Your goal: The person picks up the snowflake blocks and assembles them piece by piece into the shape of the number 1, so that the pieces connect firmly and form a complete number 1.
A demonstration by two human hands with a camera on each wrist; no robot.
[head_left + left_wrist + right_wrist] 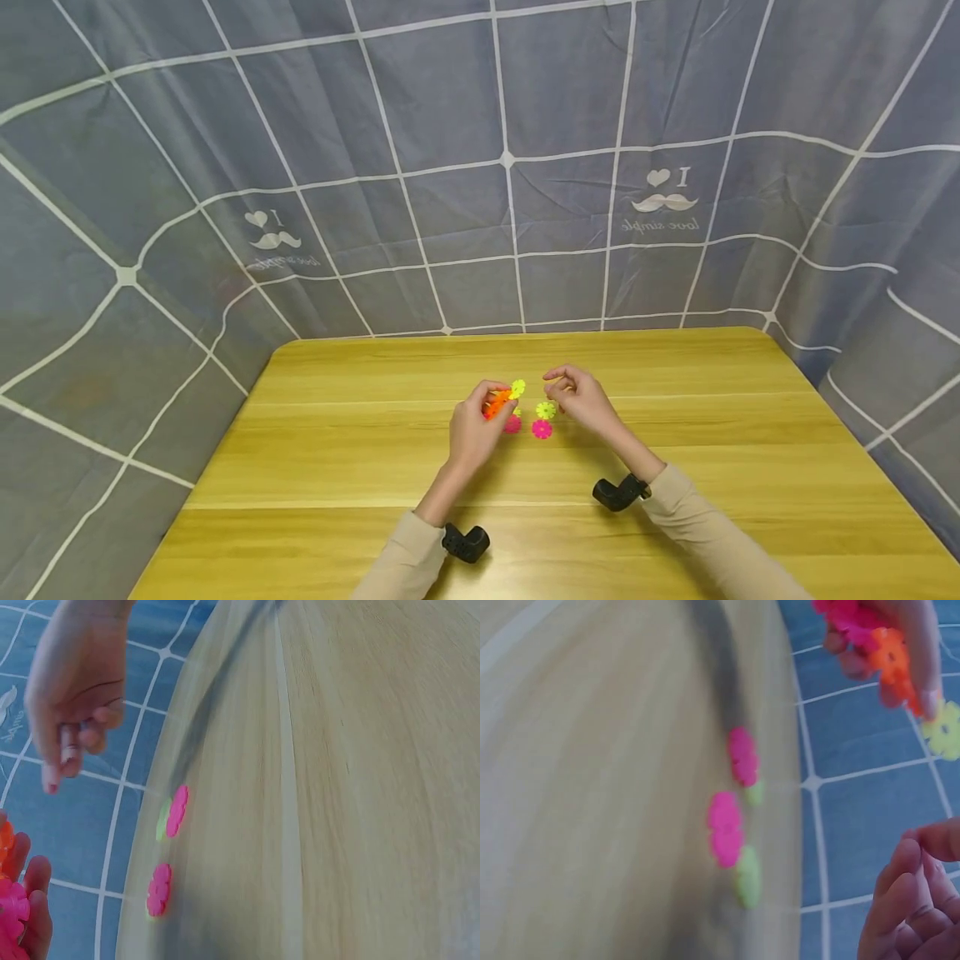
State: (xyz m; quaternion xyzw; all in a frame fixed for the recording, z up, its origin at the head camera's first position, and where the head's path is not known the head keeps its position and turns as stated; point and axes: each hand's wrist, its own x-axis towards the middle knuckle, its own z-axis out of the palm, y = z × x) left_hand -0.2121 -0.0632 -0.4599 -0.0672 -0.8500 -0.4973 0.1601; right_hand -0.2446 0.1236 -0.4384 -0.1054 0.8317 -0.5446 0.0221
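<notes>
My left hand point(472, 432) pinches a joined row of flower-shaped plastic discs above the table. In the right wrist view this row runs from pink discs point(847, 622) through orange ones point(889, 657) to a yellow disc point(944, 730) at its end. Raised to the right of it is my right hand point(588, 406), its fingers loosely bent, with nothing visible in them. Below the hands, a pink disc point(542, 429) and a yellow-green disc point(546, 410) lie on the tabletop. Another pink disc point(513, 425) lies partly behind my left hand, beside a mostly hidden yellow-green one.
The wooden table point(315, 450) stretches out on both sides of the hands. Behind it hangs a grey curtain point(450, 217) with white grid lines, meeting the table's far edge. Black wrist devices point(467, 543) sit at both cuffs.
</notes>
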